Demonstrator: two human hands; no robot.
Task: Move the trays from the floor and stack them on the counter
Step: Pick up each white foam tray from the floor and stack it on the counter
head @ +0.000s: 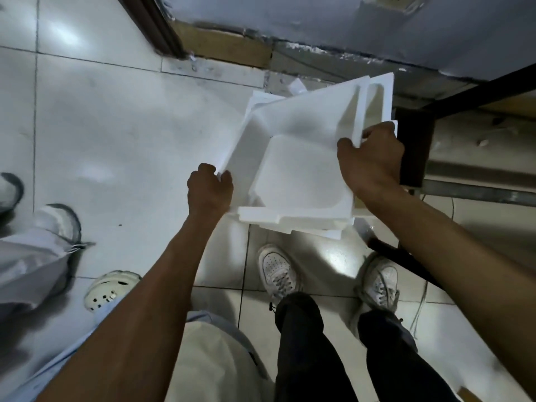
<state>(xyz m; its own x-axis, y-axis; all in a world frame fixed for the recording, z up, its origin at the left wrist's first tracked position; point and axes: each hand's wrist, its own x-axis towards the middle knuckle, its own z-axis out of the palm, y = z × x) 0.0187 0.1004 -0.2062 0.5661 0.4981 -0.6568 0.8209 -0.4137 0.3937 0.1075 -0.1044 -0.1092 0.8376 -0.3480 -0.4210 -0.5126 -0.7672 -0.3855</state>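
A white foam tray (301, 158) hangs tilted above the tiled floor, its hollow side facing me. My left hand (210, 187) grips its left rim, thumb over the edge. My right hand (372, 161) grips the right rim, fingers wrapped around it. More white foam trays (377, 103) show behind and beneath the held one, their edges sticking out at the top right and bottom. How many lie underneath is hidden.
A dark table leg (413, 149) and dark frame bar (475, 91) stand right of the trays. My two white sneakers (278, 271) are below the tray. Another person's legs and white shoes (110, 288) are at the left. A grey wall (319, 21) runs along the top.
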